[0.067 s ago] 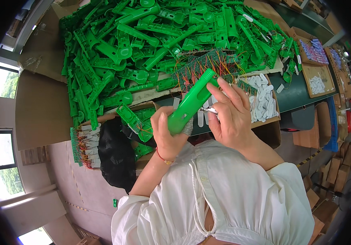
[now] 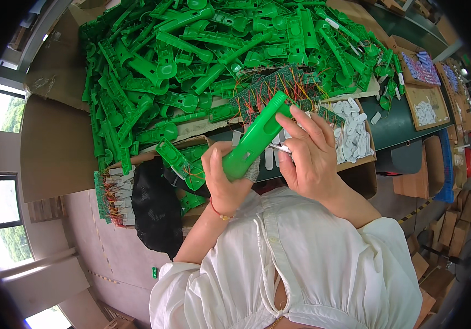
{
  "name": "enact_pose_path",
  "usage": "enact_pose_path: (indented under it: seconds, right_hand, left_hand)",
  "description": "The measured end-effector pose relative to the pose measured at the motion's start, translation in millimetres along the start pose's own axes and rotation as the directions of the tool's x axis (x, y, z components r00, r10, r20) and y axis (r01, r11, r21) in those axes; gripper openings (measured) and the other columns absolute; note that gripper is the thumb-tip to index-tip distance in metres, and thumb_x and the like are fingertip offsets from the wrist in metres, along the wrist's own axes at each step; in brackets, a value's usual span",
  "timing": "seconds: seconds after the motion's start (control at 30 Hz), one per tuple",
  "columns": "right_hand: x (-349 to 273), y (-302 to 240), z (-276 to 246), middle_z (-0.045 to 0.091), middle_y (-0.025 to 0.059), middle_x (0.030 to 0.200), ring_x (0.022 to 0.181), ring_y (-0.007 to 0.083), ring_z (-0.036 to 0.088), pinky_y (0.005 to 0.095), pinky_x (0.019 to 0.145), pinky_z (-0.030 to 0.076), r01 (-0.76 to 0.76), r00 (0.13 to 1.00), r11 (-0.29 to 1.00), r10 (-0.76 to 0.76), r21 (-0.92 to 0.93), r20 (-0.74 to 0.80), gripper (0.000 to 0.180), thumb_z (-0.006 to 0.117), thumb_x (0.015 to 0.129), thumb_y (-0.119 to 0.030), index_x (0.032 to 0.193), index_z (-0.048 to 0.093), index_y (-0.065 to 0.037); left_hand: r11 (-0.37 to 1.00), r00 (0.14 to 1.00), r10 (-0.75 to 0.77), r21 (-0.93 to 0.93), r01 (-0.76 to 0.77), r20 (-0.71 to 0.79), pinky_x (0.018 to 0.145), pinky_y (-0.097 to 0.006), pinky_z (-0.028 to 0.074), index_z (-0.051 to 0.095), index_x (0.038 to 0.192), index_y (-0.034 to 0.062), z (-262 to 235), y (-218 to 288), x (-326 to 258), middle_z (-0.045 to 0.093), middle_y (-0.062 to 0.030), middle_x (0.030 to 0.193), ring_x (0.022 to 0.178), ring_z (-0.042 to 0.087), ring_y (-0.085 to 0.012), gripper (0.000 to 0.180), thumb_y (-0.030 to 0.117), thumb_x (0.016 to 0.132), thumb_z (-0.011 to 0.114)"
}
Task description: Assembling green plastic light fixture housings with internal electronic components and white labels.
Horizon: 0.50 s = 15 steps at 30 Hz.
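Wrapped around the lower end of a bright green plastic handle shell [image 2: 257, 137], the left hand [image 2: 225, 175] holds it in a closed grip, fingers curled over the part and thumb behind. The shell slants up and to the right, its upper end rising over the heap beyond. A red cord bracelet [image 2: 220, 213] circles the left wrist.

Right beside it, the right hand [image 2: 309, 156] is closed in a pinch on a small white-and-metal piece [image 2: 282, 148], pressed against the side of the shell near its middle. The right fingers [image 2: 308, 123] lie over the shell's upper part, touching it. What exactly the small piece is cannot be told.

Both hands hover in front of the person's chest, above the near edge of the surface [image 2: 405, 123], which shows dark green where it is bare. Behind them a large heap of green plastic shells [image 2: 191, 66] of the same kind covers brown cardboard sheets [image 2: 54, 142]. Just past the held shell's tip lies a cluster of green circuit boards with red and yellow wires [image 2: 271, 88]. To the right of the hands sits a cardboard tray of small white plastic parts [image 2: 353, 131]. To the left, a black mesh bag [image 2: 156, 205] hangs at the edge, with a stack of wired boards [image 2: 114, 194] beside it.
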State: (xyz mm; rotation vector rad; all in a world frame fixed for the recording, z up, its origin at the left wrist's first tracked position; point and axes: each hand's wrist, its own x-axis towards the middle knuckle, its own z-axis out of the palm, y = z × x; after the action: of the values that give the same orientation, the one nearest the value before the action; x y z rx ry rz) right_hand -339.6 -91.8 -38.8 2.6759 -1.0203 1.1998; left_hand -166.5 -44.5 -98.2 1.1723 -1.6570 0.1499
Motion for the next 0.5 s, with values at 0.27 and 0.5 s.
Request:
enact_pose_path:
  seconds: [0.27, 0.5]
  right_hand:
    - [-1.7, 4.9, -1.5, 0.060, 0.0160, 0.108, 0.109, 0.0325, 0.050, 0.0444, 0.092, 0.035, 0.002, 1.000, 1.000, -0.001, 0.020, -0.031, 0.009, 0.053, 0.080, -0.009, 0.082, 0.048, -0.002]
    - [-3.3, 10.0, -5.0, 0.060, 0.0141, 0.100, 0.096, 0.0322, 0.054, 0.0389, 0.085, 0.040, -0.123, 0.978, 0.864, 0.189, 0.489, -0.087, 0.012, 0.052, 0.082, -0.007, 0.091, 0.054, 0.001]
  left_hand:
    - [0.992, 0.994, -0.106, -0.069, 0.107, 0.026, 0.071, -0.029, 0.046, 0.014, 0.139, 0.0035, 4.4, 1.4, -1.9, 0.049, -0.0163, 0.109, 0.083, 0.054, -0.0198, 0.101, -0.004, 0.060, 0.076]
    - [0.592, 0.750, -0.627, -0.497, 0.635, 0.210, 0.076, -0.027, 0.046, 0.028, 0.135, 0.0024, -27.4, 11.7, 15.8, 0.056, -0.0102, 0.106, 0.093, 0.056, -0.0166, 0.081, 0.005, 0.070, 0.075]
